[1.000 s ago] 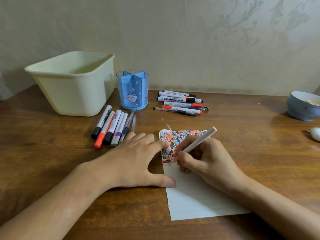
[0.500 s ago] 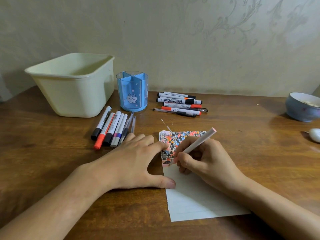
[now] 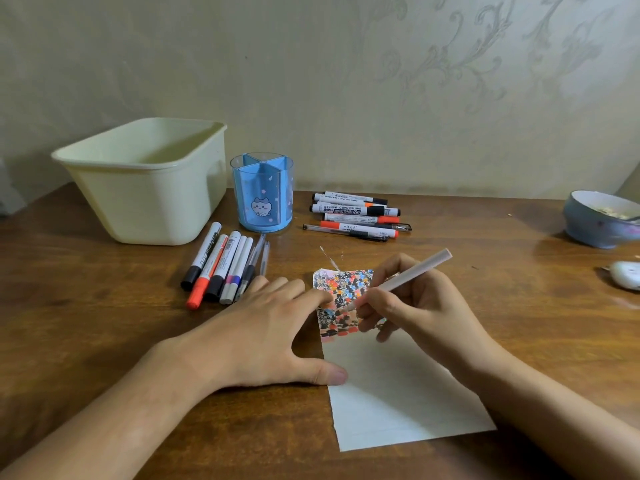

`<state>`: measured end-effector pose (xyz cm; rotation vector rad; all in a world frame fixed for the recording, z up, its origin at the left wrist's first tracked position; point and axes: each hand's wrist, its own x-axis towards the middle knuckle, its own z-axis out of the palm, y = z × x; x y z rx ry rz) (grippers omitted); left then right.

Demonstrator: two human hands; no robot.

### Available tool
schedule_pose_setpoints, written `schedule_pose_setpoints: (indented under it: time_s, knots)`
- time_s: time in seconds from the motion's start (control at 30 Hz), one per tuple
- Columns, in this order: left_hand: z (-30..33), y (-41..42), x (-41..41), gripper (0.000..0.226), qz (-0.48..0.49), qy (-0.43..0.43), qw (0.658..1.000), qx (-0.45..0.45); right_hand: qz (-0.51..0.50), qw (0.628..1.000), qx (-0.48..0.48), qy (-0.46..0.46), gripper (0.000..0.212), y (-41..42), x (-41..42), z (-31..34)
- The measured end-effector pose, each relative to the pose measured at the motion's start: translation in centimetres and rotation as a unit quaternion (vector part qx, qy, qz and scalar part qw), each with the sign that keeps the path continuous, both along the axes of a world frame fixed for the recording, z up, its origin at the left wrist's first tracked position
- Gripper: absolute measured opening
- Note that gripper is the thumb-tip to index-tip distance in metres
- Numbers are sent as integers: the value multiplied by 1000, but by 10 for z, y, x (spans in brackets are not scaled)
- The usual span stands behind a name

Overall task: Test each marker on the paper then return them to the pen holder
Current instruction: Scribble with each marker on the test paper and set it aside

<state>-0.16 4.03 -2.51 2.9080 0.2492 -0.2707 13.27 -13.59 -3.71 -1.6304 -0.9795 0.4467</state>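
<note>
My right hand [image 3: 412,306] grips a pale pink marker [image 3: 412,273] like a pen, its tip down on the scribbled top of the white paper [image 3: 394,396]. My left hand [image 3: 263,334] lies flat with spread fingers, the thumb and forefinger pressing the paper's left edge. The blue pen holder [image 3: 262,192] with a cat picture stands behind, its compartments holding nothing I can see. One row of several markers [image 3: 221,265] lies left of the paper. Another pile of markers [image 3: 356,214] lies right of the holder.
A cream plastic tub [image 3: 145,178] stands at the back left of the wooden table [image 3: 86,323]. A blue bowl [image 3: 601,220] sits at the far right, with a small white object [image 3: 627,275] in front of it. The wall runs close behind.
The marker tip has shifted a little over the scribbled patch. My left hand keeps its place on the paper's edge.
</note>
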Motion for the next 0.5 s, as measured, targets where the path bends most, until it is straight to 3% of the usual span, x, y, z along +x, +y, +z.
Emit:
schedule_pose_setpoints:
  time_s: [0.17, 0.37, 0.43, 0.5]
  knots:
    - [1, 1, 0, 103, 6, 7, 1000, -17, -26, 999, 9, 29, 24, -4, 11, 12]
    - [3, 0, 0, 104, 16, -15, 999, -38, -42, 989, 36, 138, 20, -10, 20, 20]
    - [3, 1, 0, 95, 18, -41, 997, -56, -54, 987, 41, 147, 20, -11, 22, 21]
    - [1, 2, -1, 67, 19, -93, 991, -92, -54, 985, 52, 154, 16, -13, 23, 22]
